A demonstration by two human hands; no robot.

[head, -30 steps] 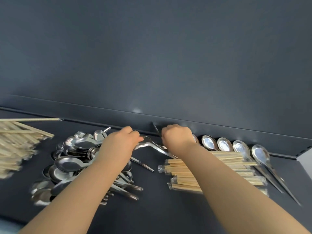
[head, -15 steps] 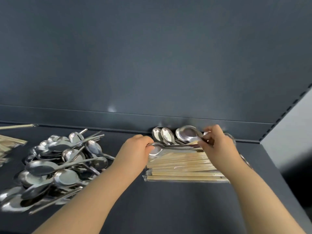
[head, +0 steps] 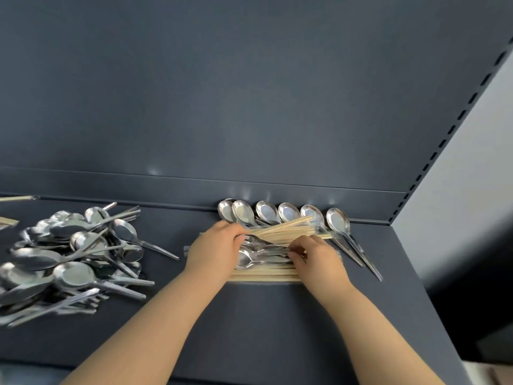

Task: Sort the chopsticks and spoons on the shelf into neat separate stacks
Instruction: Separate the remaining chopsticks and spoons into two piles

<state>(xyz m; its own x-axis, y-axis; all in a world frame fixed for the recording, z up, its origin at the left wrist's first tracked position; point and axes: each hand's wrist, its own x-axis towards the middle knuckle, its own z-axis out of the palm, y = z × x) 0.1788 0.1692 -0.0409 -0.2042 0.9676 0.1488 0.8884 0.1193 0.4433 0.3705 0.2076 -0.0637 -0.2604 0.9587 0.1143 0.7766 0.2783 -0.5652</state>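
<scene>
On the dark shelf (head: 277,315), my left hand (head: 216,248) grips the left end of a bundle of wooden chopsticks (head: 288,232) and holds it tilted up above the stack. Under that bundle a few steel spoons (head: 254,255) lie on the lower chopstick packets (head: 263,275), bowls to the left. My right hand (head: 316,257) pinches the handles of these spoons. A row of several spoons (head: 288,212) stands along the back wall behind the chopsticks, bowls up.
A big loose pile of spoons (head: 75,254) covers the shelf's left part. More chopsticks (head: 8,222) show at the far left edge. The shelf's back panel (head: 249,107) rises right behind, and its slotted right upright (head: 433,157) ends the shelf.
My right hand came forward from the back row onto the spoon handles. My left hand took the upper chopstick bundle and raised it, uncovering the spoons under it.
</scene>
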